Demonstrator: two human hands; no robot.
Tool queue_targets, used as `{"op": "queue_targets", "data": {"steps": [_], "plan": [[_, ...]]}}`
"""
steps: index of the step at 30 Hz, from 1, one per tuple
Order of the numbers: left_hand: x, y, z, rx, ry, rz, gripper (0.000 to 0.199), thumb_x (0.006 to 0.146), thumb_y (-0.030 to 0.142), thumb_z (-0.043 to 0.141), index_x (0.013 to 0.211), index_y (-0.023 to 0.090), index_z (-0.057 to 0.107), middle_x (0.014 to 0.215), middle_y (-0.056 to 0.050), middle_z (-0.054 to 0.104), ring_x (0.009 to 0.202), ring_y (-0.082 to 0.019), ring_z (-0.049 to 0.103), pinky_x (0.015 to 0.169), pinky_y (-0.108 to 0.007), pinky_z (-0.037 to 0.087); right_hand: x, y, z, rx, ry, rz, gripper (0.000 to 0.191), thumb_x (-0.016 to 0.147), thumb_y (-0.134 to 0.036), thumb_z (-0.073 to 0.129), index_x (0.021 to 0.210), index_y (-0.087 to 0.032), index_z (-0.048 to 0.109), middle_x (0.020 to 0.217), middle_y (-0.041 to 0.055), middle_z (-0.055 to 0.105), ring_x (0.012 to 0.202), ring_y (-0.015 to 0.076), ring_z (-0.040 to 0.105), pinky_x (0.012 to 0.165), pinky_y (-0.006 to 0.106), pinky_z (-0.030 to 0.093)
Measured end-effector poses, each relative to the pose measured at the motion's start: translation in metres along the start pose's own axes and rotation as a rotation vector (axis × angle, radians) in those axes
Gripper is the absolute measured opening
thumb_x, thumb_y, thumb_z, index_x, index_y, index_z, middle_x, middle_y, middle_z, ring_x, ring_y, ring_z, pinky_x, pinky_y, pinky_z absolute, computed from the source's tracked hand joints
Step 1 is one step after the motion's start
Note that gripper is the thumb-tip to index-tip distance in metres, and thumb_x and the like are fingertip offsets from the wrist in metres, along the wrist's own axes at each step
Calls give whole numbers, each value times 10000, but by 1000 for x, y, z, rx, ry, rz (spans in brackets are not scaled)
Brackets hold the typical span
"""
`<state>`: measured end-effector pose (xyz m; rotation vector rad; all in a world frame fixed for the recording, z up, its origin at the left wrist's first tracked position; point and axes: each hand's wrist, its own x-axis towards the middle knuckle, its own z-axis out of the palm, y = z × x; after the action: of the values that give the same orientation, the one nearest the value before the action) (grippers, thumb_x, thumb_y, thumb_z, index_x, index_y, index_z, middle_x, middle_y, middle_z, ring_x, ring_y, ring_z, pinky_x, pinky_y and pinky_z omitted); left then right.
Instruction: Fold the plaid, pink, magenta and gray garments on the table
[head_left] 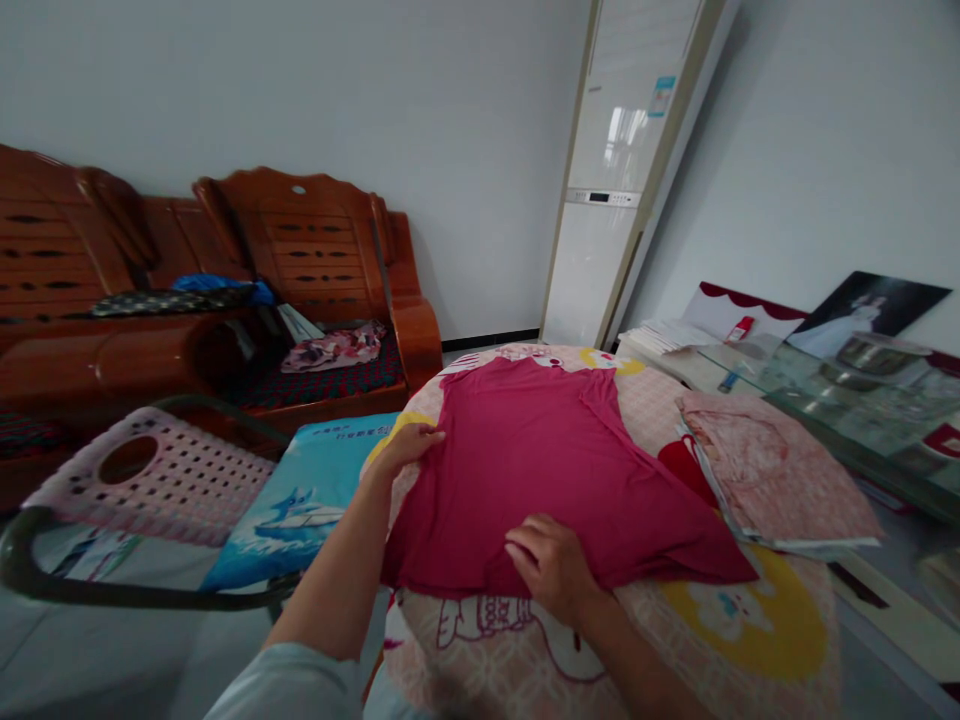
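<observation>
A magenta top (pixel 517 450) lies spread out over a round surface covered by a patterned cloth (pixel 787 640). Its lower part fans out wide toward me, with creases on the right side. At the top's left edge, my left hand (pixel 409 447) has its thumb and fingers together on the fabric. My right hand (pixel 551 565) rests on the lower middle of the top, its fingers slightly bent and apart, holding nothing. To the right lies a folded pink garment (pixel 780 470), with a red item (pixel 686 470) partly hidden beside it.
On the left stands a chair with a pink woven back (pixel 165 480) and a blue cushion (pixel 315 500). Behind it are wooden seats (pixel 315 240) holding clothes. A tall air conditioner (pixel 600 180) stands at the back. A glass shelf (pixel 847 390) with bowls is at right.
</observation>
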<state>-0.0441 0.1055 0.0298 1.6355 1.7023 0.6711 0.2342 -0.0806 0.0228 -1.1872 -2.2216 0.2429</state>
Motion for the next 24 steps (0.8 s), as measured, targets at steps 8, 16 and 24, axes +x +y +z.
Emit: {"op": "queue_targets", "data": {"steps": [8, 16, 24], "plan": [[-66, -7, 16, 445, 250, 25, 268, 883, 343, 457, 912, 186, 672, 922, -89, 737, 889, -231, 675, 709, -271, 446, -43, 54, -39, -116, 252, 200, 276, 876, -134, 450, 942, -187, 713, 845, 72, 688, 817, 184, 616, 768, 291, 480], [-77, -14, -6, 508, 294, -159, 267, 869, 368, 492, 932, 183, 674, 929, -143, 732, 886, -321, 678, 685, -341, 471, -77, 106, -77, -339, 325, 404, 336, 782, -102, 423, 928, -162, 719, 867, 99, 696, 862, 221, 611, 805, 331, 485], [-88, 92, 60, 138, 46, 479, 195, 849, 280, 551, 950, 195, 695, 934, -41, 727, 851, -187, 662, 766, -257, 472, -104, 128, -94, -403, 508, 543, 341, 788, -144, 396, 928, -134, 707, 883, 116, 709, 862, 228, 619, 836, 349, 475]]}}
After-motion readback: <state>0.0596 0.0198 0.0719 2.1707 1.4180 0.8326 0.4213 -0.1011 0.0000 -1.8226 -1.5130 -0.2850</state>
